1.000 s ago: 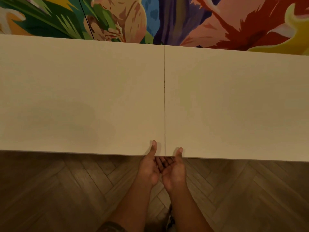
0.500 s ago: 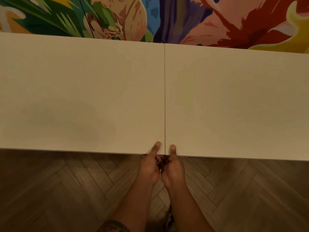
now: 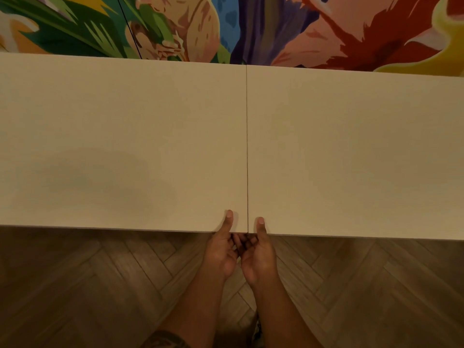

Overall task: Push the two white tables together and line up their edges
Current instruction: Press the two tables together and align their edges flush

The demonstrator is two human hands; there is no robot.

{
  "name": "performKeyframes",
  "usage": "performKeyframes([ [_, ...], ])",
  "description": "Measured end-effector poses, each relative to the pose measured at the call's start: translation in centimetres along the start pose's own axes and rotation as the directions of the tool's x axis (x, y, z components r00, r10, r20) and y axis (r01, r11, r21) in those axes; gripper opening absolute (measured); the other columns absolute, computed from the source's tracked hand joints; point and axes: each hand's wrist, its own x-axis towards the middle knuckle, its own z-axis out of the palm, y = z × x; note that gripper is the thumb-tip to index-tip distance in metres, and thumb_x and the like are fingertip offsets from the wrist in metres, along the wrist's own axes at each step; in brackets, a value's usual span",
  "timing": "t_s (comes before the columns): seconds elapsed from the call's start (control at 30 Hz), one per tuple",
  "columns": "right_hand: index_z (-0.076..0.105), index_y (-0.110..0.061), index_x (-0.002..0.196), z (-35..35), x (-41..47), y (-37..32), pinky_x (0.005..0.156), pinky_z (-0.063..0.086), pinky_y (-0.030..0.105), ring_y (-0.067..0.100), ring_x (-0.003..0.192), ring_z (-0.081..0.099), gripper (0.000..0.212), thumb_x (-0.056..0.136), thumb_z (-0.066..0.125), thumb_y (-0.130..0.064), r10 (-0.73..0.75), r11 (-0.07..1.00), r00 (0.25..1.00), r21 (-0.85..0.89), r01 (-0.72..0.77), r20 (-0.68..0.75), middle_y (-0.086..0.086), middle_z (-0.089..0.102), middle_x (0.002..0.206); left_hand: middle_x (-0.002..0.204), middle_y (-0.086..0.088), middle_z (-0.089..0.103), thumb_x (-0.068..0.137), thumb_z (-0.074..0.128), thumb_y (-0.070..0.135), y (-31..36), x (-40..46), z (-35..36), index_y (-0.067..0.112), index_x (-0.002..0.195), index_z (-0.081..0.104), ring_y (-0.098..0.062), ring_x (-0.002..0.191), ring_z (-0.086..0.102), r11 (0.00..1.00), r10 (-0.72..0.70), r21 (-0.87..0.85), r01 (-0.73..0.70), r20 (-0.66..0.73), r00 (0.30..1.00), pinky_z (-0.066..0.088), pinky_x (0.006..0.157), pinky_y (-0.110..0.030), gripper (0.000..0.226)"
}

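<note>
Two white tables stand side by side, the left table and the right table, with only a thin dark seam between them. Their near edges meet almost level at the seam. My left hand grips the near edge of the left table right beside the seam, thumb on top and fingers hidden under the top. My right hand holds the near edge of the right table the same way, just across the seam. The two hands nearly touch below the edge.
A colourful painted mural wall runs right behind the far edges of both tables. Wooden herringbone floor lies on my side, below the near edges.
My right thumb slid left toward the seam, bringing the hands close together. The view shifted slightly; the tables look the same.
</note>
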Motion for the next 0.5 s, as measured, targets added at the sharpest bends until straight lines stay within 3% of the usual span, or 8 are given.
performKeyframes([
  [0.17, 0.077, -0.008, 0.120, -0.2, 0.0, -0.3, 0.080, 0.061, 0.035, 0.023, 0.095, 0.078, 0.058, 0.089, 0.068, -0.056, 0.001, 0.995, 1.000, -0.098, 0.000, 0.016, 0.017, 0.079, 0.116, 0.120, -0.018, 0.076, 0.079, 0.080, 0.053, 0.3, 0.0, -0.1, 0.010, 0.122, 0.074, -0.029, 0.107, 0.072, 1.000, 0.011, 0.009, -0.011, 0.000, 1.000, 0.057, 0.092, -0.042, 0.062],
  [0.3, 0.084, -0.010, 0.106, -0.4, -0.1, -0.6, 0.083, 0.061, 0.039, 0.022, 0.081, 0.074, 0.054, 0.088, 0.069, -0.058, 0.051, 0.986, 0.999, -0.159, -0.048, 0.011, 0.014, 0.078, 0.094, 0.103, -0.015, 0.076, 0.081, 0.076, 0.058, 0.4, -0.4, -0.2, 0.006, 0.123, 0.073, -0.020, 0.073, 0.070, 0.997, -0.010, 0.077, 0.013, -0.038, 0.999, 0.058, 0.062, -0.032, 0.067],
  [0.4, 0.082, -0.006, 0.109, 0.0, -0.8, -1.5, 0.087, 0.057, 0.042, 0.025, 0.085, 0.072, 0.057, 0.091, 0.066, -0.058, 0.121, 0.946, 0.993, -0.305, -0.114, 0.005, 0.016, 0.079, 0.096, 0.107, -0.020, 0.073, 0.082, 0.071, 0.063, 1.0, -1.0, -0.1, 0.000, 0.121, 0.071, -0.033, 0.096, 0.070, 0.972, -0.093, 0.207, 0.109, -0.085, 0.992, 0.058, 0.084, -0.043, 0.074],
  [0.5, 0.080, -0.005, 0.108, 0.3, -1.9, -3.1, 0.078, 0.060, 0.035, 0.025, 0.091, 0.075, 0.058, 0.093, 0.064, -0.059, 0.189, 0.851, 0.982, -0.500, -0.163, 0.000, 0.018, 0.081, 0.105, 0.106, -0.019, 0.079, 0.084, 0.065, 0.067, 2.5, -2.1, 0.3, -0.001, 0.118, 0.071, -0.037, 0.106, 0.071, 0.898, -0.186, 0.389, 0.207, -0.091, 0.978, 0.056, 0.096, -0.049, 0.076],
])
